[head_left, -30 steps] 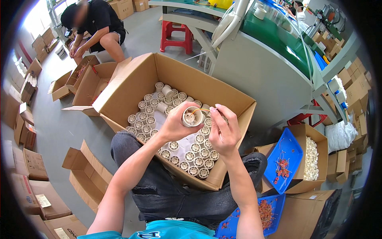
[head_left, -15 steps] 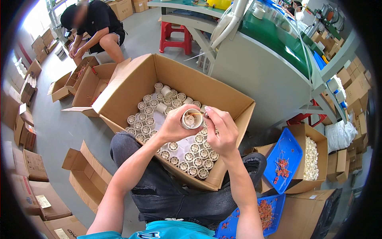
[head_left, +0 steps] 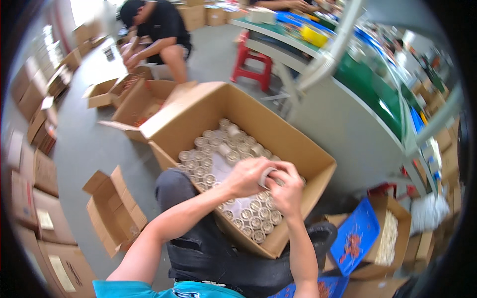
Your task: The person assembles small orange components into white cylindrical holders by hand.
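Observation:
My left hand (head_left: pixel 247 178) is wrapped round a short white plastic cylinder (head_left: pixel 266 177), its open end turned toward my right hand. The fingers of my right hand (head_left: pixel 288 191) bend over that opening and are closed. What they pinch, if anything, is hidden by the fingers and by blur. Both hands are above a large cardboard box (head_left: pixel 263 116) in front of my legs. Many similar white cylinders (head_left: pixel 258 216) stand in it, several lying on their sides, over a pale sheet (head_left: pixel 223 169).
At right, a blue tray (head_left: pixel 365 223) holds small red wired parts, beside a carton of white pieces (head_left: pixel 387 243). A second blue tray (head_left: pixel 330 288) is near my right leg. A green-topped bench (head_left: pixel 367 89) and red stool (head_left: pixel 252 62) stand beyond. A co-worker (head_left: pixel 161 30) crouches at far left by open boxes.
My right hand has moved from the cylinder's rim to over its opening, its fingers now covering it. The cylinder has tilted toward the right. The whole view has shifted, with blur.

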{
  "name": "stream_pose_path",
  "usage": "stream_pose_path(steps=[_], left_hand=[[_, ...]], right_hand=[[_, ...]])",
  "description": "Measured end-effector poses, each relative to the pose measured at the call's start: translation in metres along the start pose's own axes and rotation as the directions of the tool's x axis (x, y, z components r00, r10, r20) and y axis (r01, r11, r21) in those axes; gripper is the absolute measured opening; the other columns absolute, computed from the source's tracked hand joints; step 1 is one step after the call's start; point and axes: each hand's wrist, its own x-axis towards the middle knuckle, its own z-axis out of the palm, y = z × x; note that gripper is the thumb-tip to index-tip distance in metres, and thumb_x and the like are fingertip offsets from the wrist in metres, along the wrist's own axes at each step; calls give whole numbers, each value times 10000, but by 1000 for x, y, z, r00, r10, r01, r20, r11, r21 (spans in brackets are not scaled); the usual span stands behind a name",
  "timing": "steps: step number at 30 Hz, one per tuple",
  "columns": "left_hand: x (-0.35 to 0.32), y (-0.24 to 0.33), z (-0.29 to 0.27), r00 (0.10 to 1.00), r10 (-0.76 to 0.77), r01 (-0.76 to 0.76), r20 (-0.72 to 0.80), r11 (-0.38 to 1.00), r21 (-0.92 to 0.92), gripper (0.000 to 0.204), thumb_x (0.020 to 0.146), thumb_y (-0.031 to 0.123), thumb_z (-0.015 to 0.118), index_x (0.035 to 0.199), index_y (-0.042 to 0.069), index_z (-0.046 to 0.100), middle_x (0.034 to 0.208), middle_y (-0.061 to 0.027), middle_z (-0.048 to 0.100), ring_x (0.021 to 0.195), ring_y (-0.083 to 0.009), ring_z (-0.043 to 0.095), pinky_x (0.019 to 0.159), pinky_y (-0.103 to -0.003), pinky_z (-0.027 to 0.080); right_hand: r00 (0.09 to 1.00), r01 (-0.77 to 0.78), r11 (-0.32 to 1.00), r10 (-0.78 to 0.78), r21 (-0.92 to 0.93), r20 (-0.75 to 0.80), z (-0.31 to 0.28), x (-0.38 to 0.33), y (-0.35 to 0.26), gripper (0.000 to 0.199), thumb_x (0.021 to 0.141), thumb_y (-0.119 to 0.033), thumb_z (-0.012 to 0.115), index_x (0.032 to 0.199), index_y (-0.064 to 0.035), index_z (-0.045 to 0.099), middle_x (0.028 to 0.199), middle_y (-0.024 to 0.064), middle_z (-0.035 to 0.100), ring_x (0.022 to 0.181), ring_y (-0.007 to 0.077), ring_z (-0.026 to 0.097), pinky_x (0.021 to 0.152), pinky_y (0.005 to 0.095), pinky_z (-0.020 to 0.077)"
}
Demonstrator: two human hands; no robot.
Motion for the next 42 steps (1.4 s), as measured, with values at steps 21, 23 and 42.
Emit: stream_pose_path(steps=[21,23,42], left_hand=[[-7,-10,15,997,-4,-5,77,994,106,530,636,80,762,1107,45,522,994,-123,568,903,-331,601,764,-419,518],[-8,-6,14,998,-6,-1,69,995,103,528,641,76,756,1116,42,529,994,-126,571,908,-333,601,770,-424,523],[-10,-7,23,999,41,-41,7,949,312,259,722,82,637,959,2,566,907,-127,561,745,-263,618,634,-376,553]], right_hand=[[983,-146,968,164,204,-77,19,-6,24,131,816,91,684,938,91,729,1055,97,663,933,168,627,806,290,512],[978,-162,957,188,239,-89,21,-11,26,129,810,92,690,932,89,731,1066,102,662,937,169,626,810,290,508],[918,-362,608,363,707,158,25,-13,46,134,853,102,643,978,127,687,1085,103,658,976,166,622,851,288,490]])
